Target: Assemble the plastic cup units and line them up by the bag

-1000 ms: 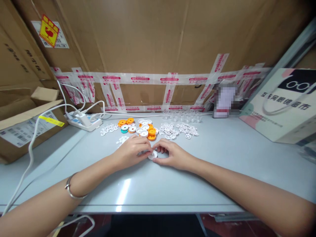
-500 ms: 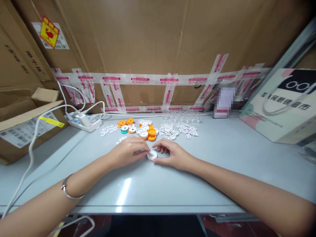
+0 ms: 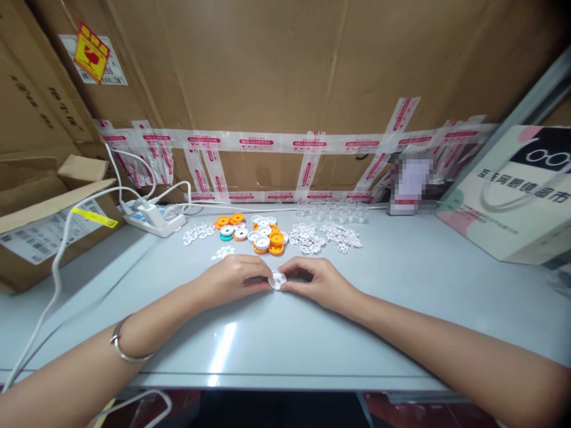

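Between my two hands is a small round white part (image 3: 277, 280), near the middle of the grey table. Fingers and thumb of my left hand (image 3: 238, 276) pinch its left edge, and my right hand (image 3: 314, 279) grips its right edge. Just behind lie several orange and white round parts (image 3: 263, 235), one with a teal base. Small white discs (image 3: 223, 253) rest behind my left hand, with more small white pieces (image 3: 198, 233) farther left. Flat white cut-out pieces (image 3: 307, 238) form two piles behind my right hand.
Clear plastic cups (image 3: 332, 211) line the back of the table (image 3: 348, 351). A power strip (image 3: 154, 219) with white cables and an open carton (image 3: 53, 226) are at left. At right are a blurred-out upright object (image 3: 408, 185) and a printed bag (image 3: 508, 196).
My right hand's fingers have closed in on the white part, which is now held from both sides. The view has shifted slightly.
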The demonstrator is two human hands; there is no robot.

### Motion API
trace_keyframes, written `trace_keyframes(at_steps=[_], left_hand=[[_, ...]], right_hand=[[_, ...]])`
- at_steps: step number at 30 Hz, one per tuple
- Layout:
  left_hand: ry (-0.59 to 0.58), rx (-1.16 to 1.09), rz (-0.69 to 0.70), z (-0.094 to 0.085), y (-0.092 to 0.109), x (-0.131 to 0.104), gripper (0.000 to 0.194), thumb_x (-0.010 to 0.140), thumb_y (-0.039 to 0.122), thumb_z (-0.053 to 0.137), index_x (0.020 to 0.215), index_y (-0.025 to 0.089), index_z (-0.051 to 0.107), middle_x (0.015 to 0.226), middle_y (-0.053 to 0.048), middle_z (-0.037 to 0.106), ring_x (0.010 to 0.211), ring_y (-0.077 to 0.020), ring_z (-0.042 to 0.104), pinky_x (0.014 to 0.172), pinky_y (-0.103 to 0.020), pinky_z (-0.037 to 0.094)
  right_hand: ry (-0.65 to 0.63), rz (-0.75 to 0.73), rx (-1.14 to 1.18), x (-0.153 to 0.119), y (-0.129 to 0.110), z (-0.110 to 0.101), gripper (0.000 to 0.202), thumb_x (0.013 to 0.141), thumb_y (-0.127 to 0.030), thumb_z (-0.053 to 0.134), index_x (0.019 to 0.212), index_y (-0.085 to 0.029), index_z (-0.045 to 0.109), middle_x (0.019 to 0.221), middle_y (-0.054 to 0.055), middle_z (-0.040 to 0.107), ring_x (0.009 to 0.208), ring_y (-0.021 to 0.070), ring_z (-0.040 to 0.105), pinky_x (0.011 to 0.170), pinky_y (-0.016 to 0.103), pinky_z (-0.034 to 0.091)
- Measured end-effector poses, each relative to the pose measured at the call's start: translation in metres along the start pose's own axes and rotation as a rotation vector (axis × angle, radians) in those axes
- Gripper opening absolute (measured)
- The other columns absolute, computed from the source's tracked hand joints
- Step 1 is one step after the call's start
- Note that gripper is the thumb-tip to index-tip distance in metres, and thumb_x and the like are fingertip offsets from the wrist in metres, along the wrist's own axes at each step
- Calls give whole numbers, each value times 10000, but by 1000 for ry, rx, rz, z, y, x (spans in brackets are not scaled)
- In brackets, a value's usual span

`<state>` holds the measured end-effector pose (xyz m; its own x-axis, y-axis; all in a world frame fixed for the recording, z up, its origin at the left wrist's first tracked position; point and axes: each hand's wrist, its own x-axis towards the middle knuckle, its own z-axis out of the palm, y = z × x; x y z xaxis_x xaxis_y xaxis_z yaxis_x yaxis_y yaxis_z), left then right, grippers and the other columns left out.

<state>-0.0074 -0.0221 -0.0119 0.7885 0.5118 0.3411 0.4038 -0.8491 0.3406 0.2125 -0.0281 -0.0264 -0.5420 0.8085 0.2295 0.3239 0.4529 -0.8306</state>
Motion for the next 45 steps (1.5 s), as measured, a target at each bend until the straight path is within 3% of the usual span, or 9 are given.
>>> trace_keyframes(at_steps=[6, 17, 28, 37, 45], left_hand=[[8, 13, 46, 0, -2, -1, 202, 874, 204, 493, 997, 178, 652, 899, -46, 687, 789, -118, 637, 715, -191, 477], [14, 31, 79, 0, -1, -1, 218, 868, 191, 490, 1000, 179, 663, 925, -57, 686, 805, -120, 640, 736, -195, 495], [-15, 45, 85, -3, 3, -2, 231, 873, 198, 471, 1007, 168, 656, 950, -76, 672, 829, -136, 632, 753, -231, 501], [-59, 45, 63, -4, 6, -3, 240, 883, 205, 450, 1008, 167, 652, 951, -86, 656, 837, -145, 620, 755, -238, 486], [-80, 79, 42, -4, 10, -4, 245, 889, 206, 436, 982, 173, 661, 957, -85, 644, 845, -146, 612, 752, -236, 472]], right_hand=[[15, -33, -59, -4, 2, 0, 206, 753, -291, 652, 940, -213, 688, 915, 5, 715, 829, 149, 659, 775, 251, 507], [59, -270, -258, -4, 5, 1, 209, 798, -279, 612, 990, -253, 688, 952, 8, 717, 856, 146, 670, 758, 221, 517], [71, -392, -339, -3, 6, 4, 160, 801, -215, 607, 921, -234, 710, 897, 17, 727, 885, 150, 669, 808, 244, 519], [45, -386, -461, -5, 4, 4, 169, 845, -242, 544, 905, -222, 701, 968, 42, 708, 900, 156, 655, 811, 274, 526], [42, -460, -538, -5, 3, 7, 200, 859, -226, 519, 894, -156, 703, 958, 88, 702, 862, 167, 655, 774, 276, 537]])
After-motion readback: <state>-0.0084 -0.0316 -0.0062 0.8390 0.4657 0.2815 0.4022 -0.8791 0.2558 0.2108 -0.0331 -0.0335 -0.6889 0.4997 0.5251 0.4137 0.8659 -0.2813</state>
